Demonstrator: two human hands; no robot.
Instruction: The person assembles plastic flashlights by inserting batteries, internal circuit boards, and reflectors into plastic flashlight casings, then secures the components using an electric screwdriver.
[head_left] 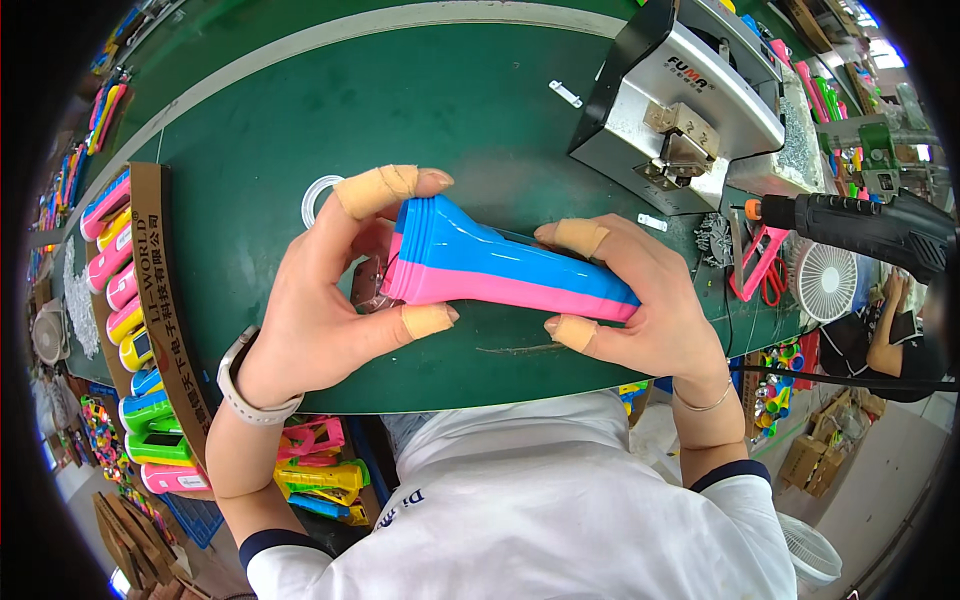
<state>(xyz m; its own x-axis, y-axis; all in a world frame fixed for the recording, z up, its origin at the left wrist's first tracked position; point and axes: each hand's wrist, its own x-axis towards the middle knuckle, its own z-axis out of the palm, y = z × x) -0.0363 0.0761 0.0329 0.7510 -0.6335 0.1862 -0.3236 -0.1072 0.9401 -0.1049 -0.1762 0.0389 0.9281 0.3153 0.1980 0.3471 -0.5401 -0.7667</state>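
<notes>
Between my two hands lies a blue and pink plastic flashlight body [500, 265], its wide threaded end to the left and its narrow end to the right. My left hand [325, 285] is closed around the wide end, with a clear plastic piece partly hidden by the fingers there. My right hand [650, 290] grips the narrow end between thumb and fingers. Tan tape wraps several fingertips. Beyond my left hand a clear ring [309, 205] rests on the green table [480, 110].
A metal screw-feeding machine [680, 120] stands at the far right, beside a black electric screwdriver [870, 225]. Small white parts [565, 94] lie near it. Pink-handled scissors [773, 282] and a white fan [828, 282] are right. A cardboard box [165, 300] of colourful flashlights stands left.
</notes>
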